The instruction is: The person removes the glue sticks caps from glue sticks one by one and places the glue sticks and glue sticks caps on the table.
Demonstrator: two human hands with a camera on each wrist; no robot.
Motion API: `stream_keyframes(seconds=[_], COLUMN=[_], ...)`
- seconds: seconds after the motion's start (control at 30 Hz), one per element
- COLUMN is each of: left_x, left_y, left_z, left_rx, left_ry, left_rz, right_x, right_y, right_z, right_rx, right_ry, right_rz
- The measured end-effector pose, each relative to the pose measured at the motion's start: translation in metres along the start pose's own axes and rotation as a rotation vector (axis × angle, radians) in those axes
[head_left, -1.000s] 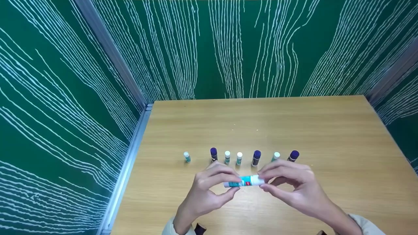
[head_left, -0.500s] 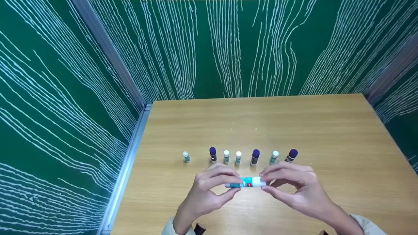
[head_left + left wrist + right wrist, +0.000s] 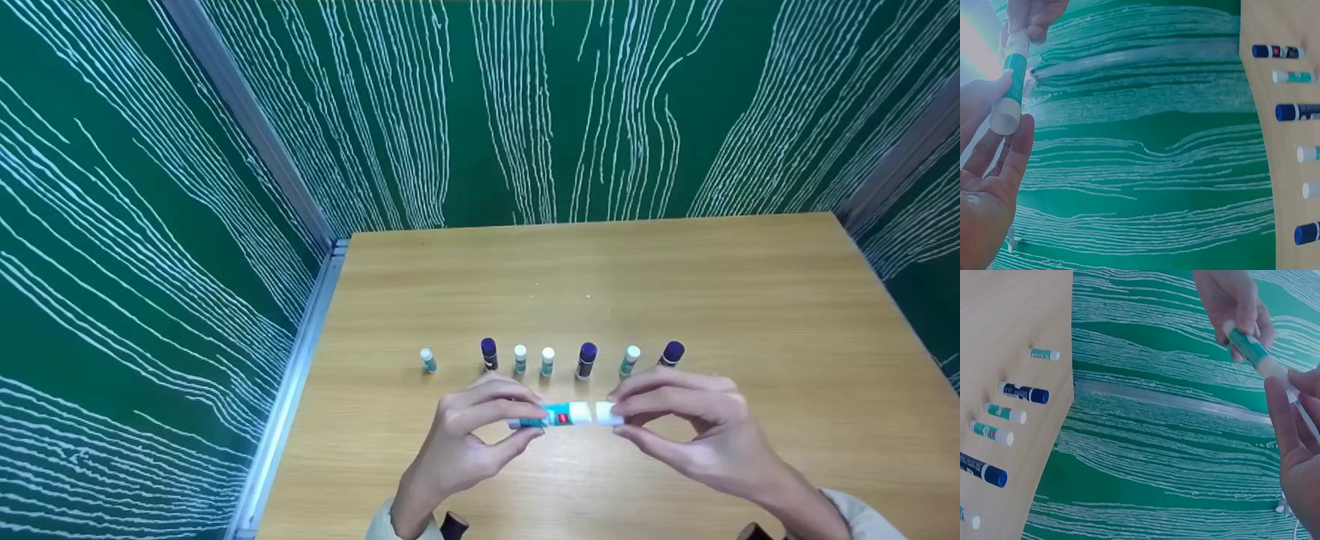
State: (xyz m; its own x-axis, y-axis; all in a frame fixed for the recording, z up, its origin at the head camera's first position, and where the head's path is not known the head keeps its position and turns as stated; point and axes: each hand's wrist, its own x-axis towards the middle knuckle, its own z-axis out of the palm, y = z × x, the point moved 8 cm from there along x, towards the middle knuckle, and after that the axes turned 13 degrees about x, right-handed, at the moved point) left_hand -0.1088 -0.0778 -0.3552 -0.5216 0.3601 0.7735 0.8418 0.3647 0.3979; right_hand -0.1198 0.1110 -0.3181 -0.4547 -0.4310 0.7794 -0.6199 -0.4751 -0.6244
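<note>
My left hand (image 3: 472, 431) pinches the teal-and-white body of a glue stick (image 3: 559, 415), held level above the table. Between the thumb and fingers of my right hand (image 3: 694, 420) is its white cap (image 3: 607, 413). A narrow gap shows between cap and body in the head view. From the left wrist view, the round white base of the glue stick (image 3: 1006, 116) faces the camera, with the left thumb and fingers on its sides. The right wrist view shows the right fingertips at the glue stick's (image 3: 1252, 351) white end.
A row of upright glue sticks stands behind my hands: teal ones with white caps, such as the leftmost glue stick (image 3: 428, 360), and dark ones with purple-blue caps, such as one dark glue stick (image 3: 586, 361). Green panels (image 3: 510, 112) with white wavy lines enclose the wooden table (image 3: 600, 262).
The cap has come off the glue stick's body. My right hand has moved right with the cap, while my left hand has shifted slightly left with the body.
</note>
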Motion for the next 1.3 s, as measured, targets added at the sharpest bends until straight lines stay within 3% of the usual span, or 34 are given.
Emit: stream_keyframes(seconds=[0.37,0.77,1.13,1.3], left_x=[-0.008,-0.024,-0.042,-0.039], left_y=[-0.008,-0.03,-0.059,-0.062], left_z=[-0.007,-0.004,-0.002,-0.006], left_rx=[0.02,0.04,0.055,0.048], left_ry=[0.061,0.057,0.071,0.075], left_rz=[-0.055,-0.217,-0.451,-0.566], right_x=[0.0,-0.015,-0.03,-0.043], right_y=[-0.002,0.005,0.019,0.03], right_z=[-0.01,-0.024,-0.039,-0.048], right_rx=[-0.025,-0.115,-0.438,-0.533], right_ry=[0.015,0.04,0.006,0.004], right_rz=[0.057,0.133,0.221,0.295])
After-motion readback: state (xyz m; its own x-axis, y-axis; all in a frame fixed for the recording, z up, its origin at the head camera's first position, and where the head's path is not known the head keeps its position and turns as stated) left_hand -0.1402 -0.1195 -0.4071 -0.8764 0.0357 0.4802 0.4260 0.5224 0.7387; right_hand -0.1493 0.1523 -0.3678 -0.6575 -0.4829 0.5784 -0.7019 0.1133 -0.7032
